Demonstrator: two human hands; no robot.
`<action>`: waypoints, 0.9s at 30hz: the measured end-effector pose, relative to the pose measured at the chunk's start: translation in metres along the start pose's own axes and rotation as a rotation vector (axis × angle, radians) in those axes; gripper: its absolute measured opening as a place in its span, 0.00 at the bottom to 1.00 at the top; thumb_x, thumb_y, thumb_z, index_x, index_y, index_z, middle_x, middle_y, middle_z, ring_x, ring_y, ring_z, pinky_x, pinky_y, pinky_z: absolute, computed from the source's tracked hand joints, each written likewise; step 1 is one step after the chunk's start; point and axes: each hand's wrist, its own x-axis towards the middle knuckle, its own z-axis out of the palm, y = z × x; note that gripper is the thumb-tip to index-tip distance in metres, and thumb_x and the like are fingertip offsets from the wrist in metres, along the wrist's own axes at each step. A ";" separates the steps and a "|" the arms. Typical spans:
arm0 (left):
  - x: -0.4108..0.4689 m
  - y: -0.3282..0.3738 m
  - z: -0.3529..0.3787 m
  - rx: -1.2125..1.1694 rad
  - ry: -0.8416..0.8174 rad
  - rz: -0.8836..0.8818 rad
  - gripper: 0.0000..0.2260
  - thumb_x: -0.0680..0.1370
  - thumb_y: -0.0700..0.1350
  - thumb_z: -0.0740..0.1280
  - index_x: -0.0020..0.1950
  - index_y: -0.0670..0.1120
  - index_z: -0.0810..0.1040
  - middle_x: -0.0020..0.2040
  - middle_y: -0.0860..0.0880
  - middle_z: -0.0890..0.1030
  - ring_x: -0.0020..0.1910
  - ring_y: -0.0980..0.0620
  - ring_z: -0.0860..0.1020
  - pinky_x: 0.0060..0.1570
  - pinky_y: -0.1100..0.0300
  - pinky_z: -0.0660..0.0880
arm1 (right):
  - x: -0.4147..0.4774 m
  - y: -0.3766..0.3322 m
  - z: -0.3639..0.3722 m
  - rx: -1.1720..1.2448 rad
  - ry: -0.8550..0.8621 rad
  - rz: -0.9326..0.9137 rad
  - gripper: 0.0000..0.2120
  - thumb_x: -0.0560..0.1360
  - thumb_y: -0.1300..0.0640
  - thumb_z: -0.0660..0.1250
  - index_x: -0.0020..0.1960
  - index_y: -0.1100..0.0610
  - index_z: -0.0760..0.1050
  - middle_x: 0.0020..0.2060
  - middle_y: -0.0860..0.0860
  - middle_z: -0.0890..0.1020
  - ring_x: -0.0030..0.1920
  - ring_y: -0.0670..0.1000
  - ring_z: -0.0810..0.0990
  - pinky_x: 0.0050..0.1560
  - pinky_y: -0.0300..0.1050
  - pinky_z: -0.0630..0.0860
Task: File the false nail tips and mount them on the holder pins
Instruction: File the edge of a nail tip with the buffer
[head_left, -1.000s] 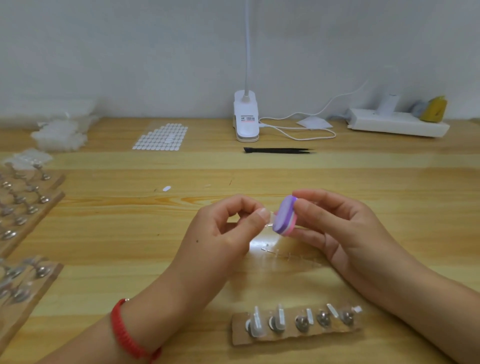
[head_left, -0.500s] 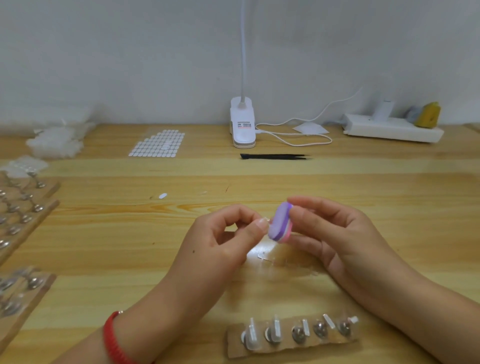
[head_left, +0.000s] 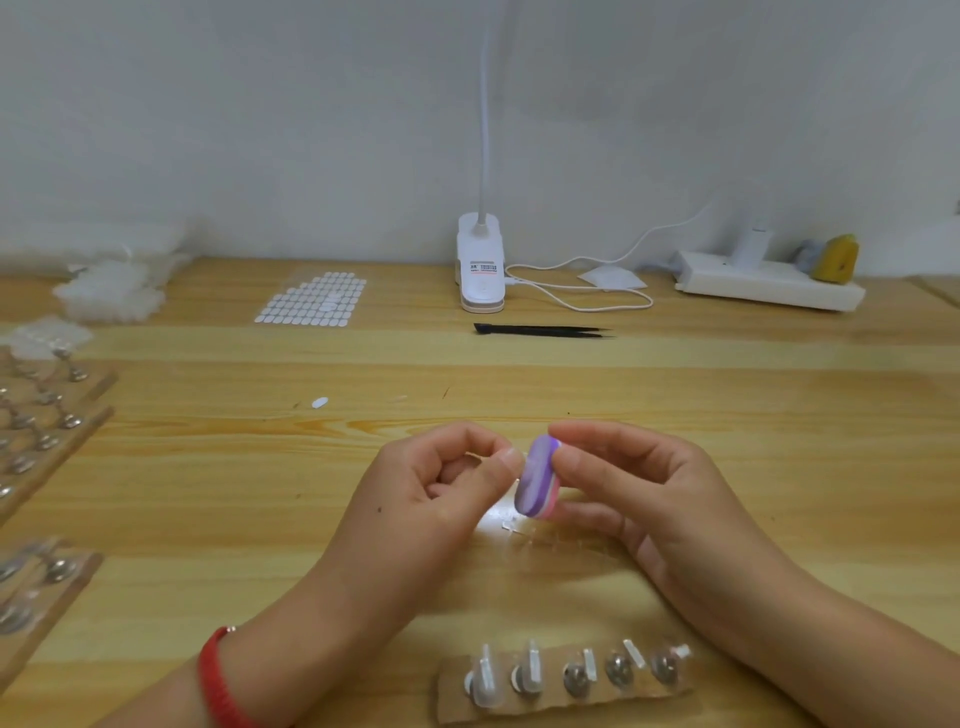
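Across the lower view, a pale wooden counter (head_left: 208, 499), backed by a grey-white wall. At its middle, just above the surface, two bare hands close together. First the left hand (head_left: 431, 499), a red band (head_left: 218, 675) on its wrist, fingers (head_left: 467, 441) curled, thumb and forefinger pinching a clear nail tip (head_left: 523, 457), faint and barely made out, held against the side of a file block. Then the right hand (head_left: 654, 499), fingers (head_left: 587, 434) closed lightly round that purple-and-pink file block (head_left: 537, 478), thumb on its near face, forefinger over the top. Along the left edge, wooden holder boards (head_left: 78, 447) studded with metal pins (head_left: 70, 421), partly cut off by the frame. At the back right, a white power strip (head_left: 769, 283) with a plug and a yellow object (head_left: 839, 257) on it. At the back centre, a white clip lamp (head_left: 480, 265), cable looped beside it. At the back left, a heap of clear plastic (head_left: 109, 291), and near it a sheet of small white adhesive tabs (head_left: 311, 301). Nearest the viewer, between the forearms, a cardboard holder strip (head_left: 452, 701) carrying five holder pins (head_left: 574, 678) in a row, each topped with a clear mounted tip (head_left: 532, 673). In front of the lamp, black tweezers (head_left: 540, 330) lying flat. Under the hands, a clear plastic strip (head_left: 566, 540) glinting on the counter. Well apart, beyond the left hand, one loose white tab (head_left: 320, 402).
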 end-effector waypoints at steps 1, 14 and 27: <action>0.000 0.001 0.000 -0.001 0.001 -0.008 0.07 0.73 0.49 0.70 0.37 0.48 0.80 0.24 0.55 0.58 0.23 0.57 0.55 0.23 0.69 0.55 | 0.000 0.000 0.000 -0.003 -0.001 -0.001 0.26 0.53 0.45 0.83 0.48 0.55 0.85 0.44 0.55 0.86 0.39 0.54 0.86 0.40 0.39 0.80; 0.000 0.001 -0.001 -0.002 -0.010 0.017 0.11 0.68 0.56 0.66 0.39 0.48 0.80 0.23 0.53 0.58 0.23 0.56 0.55 0.23 0.69 0.55 | -0.002 -0.003 0.001 0.015 -0.031 0.006 0.22 0.57 0.57 0.81 0.51 0.51 0.84 0.47 0.55 0.86 0.44 0.55 0.86 0.41 0.43 0.82; 0.001 -0.001 -0.002 -0.060 -0.003 0.016 0.08 0.71 0.53 0.72 0.37 0.50 0.79 0.25 0.54 0.65 0.24 0.58 0.62 0.25 0.71 0.61 | 0.001 -0.001 -0.001 0.079 0.005 -0.032 0.17 0.58 0.57 0.76 0.47 0.54 0.85 0.43 0.55 0.86 0.43 0.52 0.86 0.41 0.40 0.81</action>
